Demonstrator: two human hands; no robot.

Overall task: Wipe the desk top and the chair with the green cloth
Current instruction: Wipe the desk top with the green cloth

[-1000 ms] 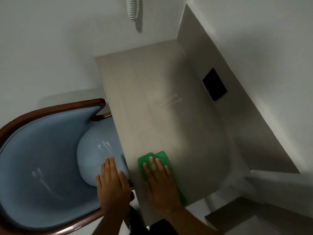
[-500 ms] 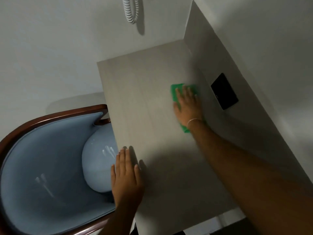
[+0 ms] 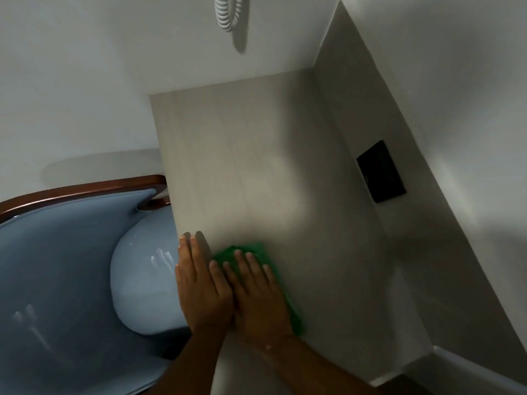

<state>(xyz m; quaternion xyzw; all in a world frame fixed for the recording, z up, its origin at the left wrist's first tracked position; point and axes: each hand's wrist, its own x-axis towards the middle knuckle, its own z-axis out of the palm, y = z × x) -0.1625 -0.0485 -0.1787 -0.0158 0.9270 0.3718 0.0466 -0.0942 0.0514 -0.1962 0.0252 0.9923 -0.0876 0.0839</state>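
The green cloth lies flat on the pale wood desk top, near its front left part. My right hand presses flat on the cloth and covers most of it. My left hand rests flat on the desk's left edge, fingers together, touching the right hand. The chair has a blue cushion and a dark wooden frame; it stands to the left, its seat partly tucked under the desk.
A grey side panel with a black socket plate rises along the desk's right side. White wall runs behind the desk, and a coiled white cord hangs on it at the top. Pale floor shows at the left.
My right hand has pulled the cloth back from the far right of the desk, near the socket plate, to the front left beside my left hand. The left hand has barely moved.
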